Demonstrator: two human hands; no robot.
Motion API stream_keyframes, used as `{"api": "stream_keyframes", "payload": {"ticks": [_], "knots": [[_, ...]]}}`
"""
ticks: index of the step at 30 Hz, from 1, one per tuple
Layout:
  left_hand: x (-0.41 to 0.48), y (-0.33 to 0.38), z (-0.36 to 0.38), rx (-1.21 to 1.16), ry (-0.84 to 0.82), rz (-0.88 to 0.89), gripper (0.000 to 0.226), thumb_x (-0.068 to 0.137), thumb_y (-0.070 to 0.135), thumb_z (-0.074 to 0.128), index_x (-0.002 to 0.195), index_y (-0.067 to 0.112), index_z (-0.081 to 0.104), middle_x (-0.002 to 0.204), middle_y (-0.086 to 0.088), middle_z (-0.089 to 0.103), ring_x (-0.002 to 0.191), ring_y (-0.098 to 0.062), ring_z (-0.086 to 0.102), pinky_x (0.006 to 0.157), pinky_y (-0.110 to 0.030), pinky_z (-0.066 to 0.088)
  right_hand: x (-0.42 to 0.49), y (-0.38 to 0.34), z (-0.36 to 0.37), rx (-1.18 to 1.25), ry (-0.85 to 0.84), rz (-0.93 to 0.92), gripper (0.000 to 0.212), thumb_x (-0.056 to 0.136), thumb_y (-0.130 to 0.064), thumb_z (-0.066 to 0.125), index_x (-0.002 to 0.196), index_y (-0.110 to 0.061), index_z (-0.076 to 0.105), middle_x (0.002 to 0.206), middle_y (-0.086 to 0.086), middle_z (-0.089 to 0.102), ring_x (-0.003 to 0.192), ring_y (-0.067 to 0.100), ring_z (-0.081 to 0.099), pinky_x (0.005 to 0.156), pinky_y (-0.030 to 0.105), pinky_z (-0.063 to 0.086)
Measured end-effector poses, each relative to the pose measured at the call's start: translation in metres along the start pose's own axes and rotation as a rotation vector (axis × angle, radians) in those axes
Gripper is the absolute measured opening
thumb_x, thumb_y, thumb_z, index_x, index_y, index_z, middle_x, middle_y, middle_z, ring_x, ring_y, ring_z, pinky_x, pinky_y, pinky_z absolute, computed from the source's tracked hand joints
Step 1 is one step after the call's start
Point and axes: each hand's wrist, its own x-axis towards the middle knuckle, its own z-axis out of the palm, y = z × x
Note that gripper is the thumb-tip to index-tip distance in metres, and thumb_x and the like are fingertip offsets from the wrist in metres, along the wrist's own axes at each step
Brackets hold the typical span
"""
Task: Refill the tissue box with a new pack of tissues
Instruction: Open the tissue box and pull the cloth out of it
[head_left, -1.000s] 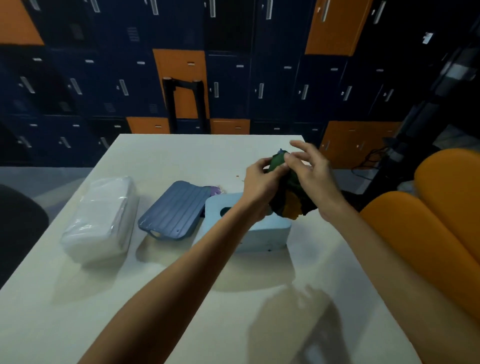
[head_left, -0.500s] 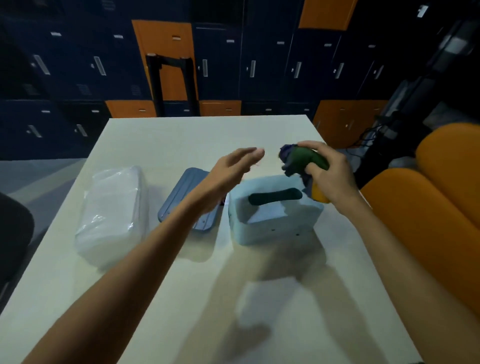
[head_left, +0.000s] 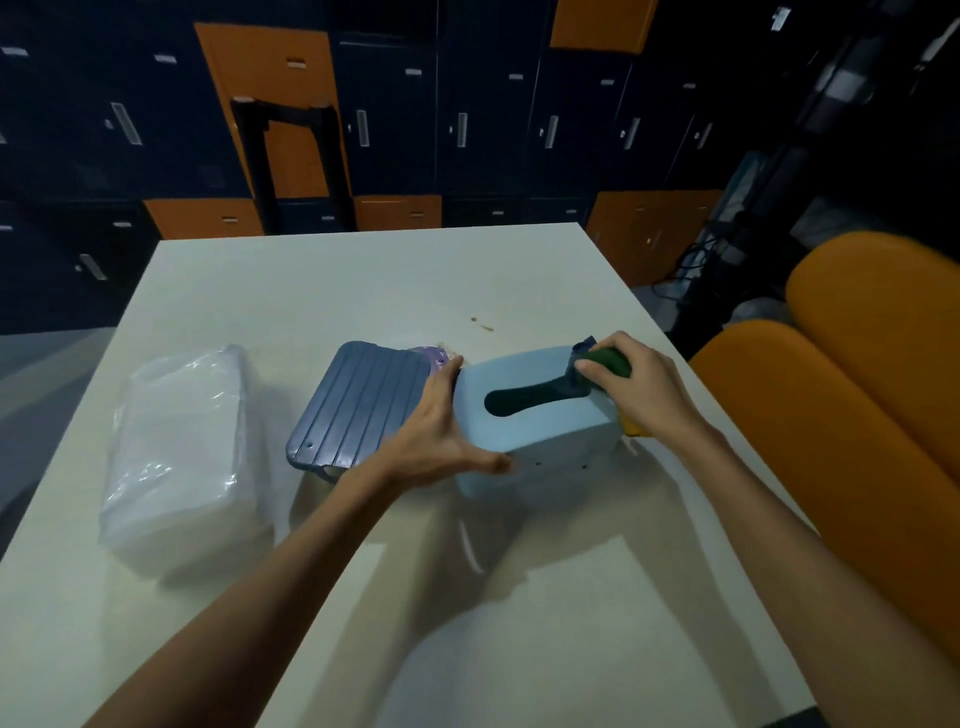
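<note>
Though dim, pale table (head_left: 363, 291) before lockers (head_left: 493, 130)

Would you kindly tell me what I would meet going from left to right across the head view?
Pack of tissues → dark blue lid → left hand → tissue box → right hand gripping a crumpled wrapper → orange seat.
</note>
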Motion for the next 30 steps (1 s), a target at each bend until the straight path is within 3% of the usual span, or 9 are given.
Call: {"api": "stream_keyframes", "payload": {"ticks": [3, 6, 10, 12, 17, 20, 22, 26, 30], "knots": [[0.001, -0.002, 0.001, -0.022, 0.027, 0.034, 0.119, 0.049, 0.046, 0.089, 0.144, 0.026, 0.021, 0.135, 0.007, 0.037, 0.124, -0.012, 0.043, 0.101, -0.031, 0.046, 0.018, -0.008, 0.005, -0.07, -0.006, 0.05, 0.014, 0.092, -0.032, 0.06, 0.097, -0.02, 0.057, 0.095, 0.008, 0.064, 0.089, 0.025, 0.056, 0.066, 0.029, 0.038], [0.0, -0.002, 0.004, -0.078, 0.061, 0.066, 0.103, 0.052, 0.031, 0.093, 0.133, 0.031, 0.028, 0.126, 0.007, 0.042, 0.115, -0.006, 0.048, 0.085, -0.016, 0.05, 0.027, -0.021, 0.023, -0.143, -0.023, 0.054, 0.026, 0.097, -0.027, 0.051, 0.122, -0.023, 0.06, 0.114, 0.014, 0.064, 0.099, 0.031, 0.059, 0.078, 0.031, 0.046], [0.0, -0.004, 0.008, -0.179, 0.078, 0.075, 0.104, 0.055, 0.015, 0.092, 0.134, 0.029, 0.028, 0.122, 0.008, 0.043, 0.111, -0.008, 0.051, 0.076, -0.011, 0.049, 0.008, -0.04, 0.034, -0.144, -0.134, -0.212, 0.031, 0.093, -0.015, 0.056, 0.12, -0.026, 0.065, 0.12, 0.004, 0.066, 0.112, 0.023, 0.057, 0.098, 0.036, 0.045], [-0.001, -0.005, 0.01, -0.218, 0.079, 0.066, 0.106, 0.055, 0.015, 0.091, 0.136, 0.03, 0.025, 0.123, 0.008, 0.043, 0.111, -0.007, 0.05, 0.077, -0.011, 0.049, 0.001, -0.034, 0.021, -0.077, -0.166, -0.191, 0.037, 0.091, -0.006, 0.058, 0.123, -0.022, 0.065, 0.13, 0.002, 0.062, 0.12, 0.018, 0.054, 0.107, 0.031, 0.038], [-0.003, -0.01, 0.013, -0.275, 0.08, 0.025, 0.116, 0.053, 0.02, 0.09, 0.145, 0.029, 0.019, 0.127, 0.007, 0.043, 0.114, -0.001, 0.049, 0.085, -0.014, 0.05, 0.016, -0.012, 0.0, -0.014, -0.071, 0.039, 0.031, 0.091, -0.004, 0.052, 0.106, -0.023, 0.071, 0.098, 0.001, 0.072, 0.092, 0.016, 0.065, 0.074, 0.01, 0.05], [-0.002, -0.012, 0.014, -0.299, 0.061, 0.025, 0.118, 0.054, 0.02, 0.09, 0.146, 0.028, 0.016, 0.128, 0.005, 0.042, 0.114, -0.003, 0.049, 0.086, -0.015, 0.05, 0.028, -0.027, 0.016, -0.111, -0.068, 0.071, 0.026, 0.089, -0.015, 0.048, 0.1, -0.026, 0.069, 0.101, 0.002, 0.071, 0.094, 0.024, 0.064, 0.085, 0.037, 0.055], [-0.002, -0.013, 0.015, -0.32, 0.057, 0.017, 0.122, 0.052, 0.022, 0.09, 0.147, 0.03, 0.014, 0.129, 0.004, 0.042, 0.114, -0.007, 0.05, 0.09, -0.021, 0.052, 0.022, -0.046, 0.033, -0.154, -0.088, -0.005, 0.023, 0.088, -0.026, 0.048, 0.1, -0.027, 0.068, 0.104, 0.004, 0.067, 0.097, 0.027, 0.06, 0.09, 0.044, 0.051], [-0.002, -0.015, 0.019, -0.341, 0.082, 0.015, 0.124, 0.051, 0.026, 0.091, 0.147, 0.036, 0.014, 0.135, 0.007, 0.043, 0.12, -0.007, 0.05, 0.096, -0.029, 0.051, 0.001, -0.083, 0.054, -0.174, -0.207, -0.241, 0.032, 0.092, -0.036, 0.058, 0.118, -0.018, 0.068, 0.129, 0.005, 0.06, 0.125, 0.025, 0.046, 0.105, 0.041, 0.034], [0.0, -0.016, 0.02, -0.375, 0.084, 0.011, 0.122, 0.051, 0.021, 0.092, 0.146, 0.032, 0.017, 0.133, 0.004, 0.045, 0.12, -0.008, 0.05, 0.1, -0.032, 0.049, 0.013, -0.068, 0.041, -0.032, -0.211, -0.249, 0.021, 0.092, -0.025, 0.061, 0.11, -0.022, 0.071, 0.11, -0.001, 0.069, 0.101, 0.017, 0.062, 0.09, 0.031, 0.047]]}}
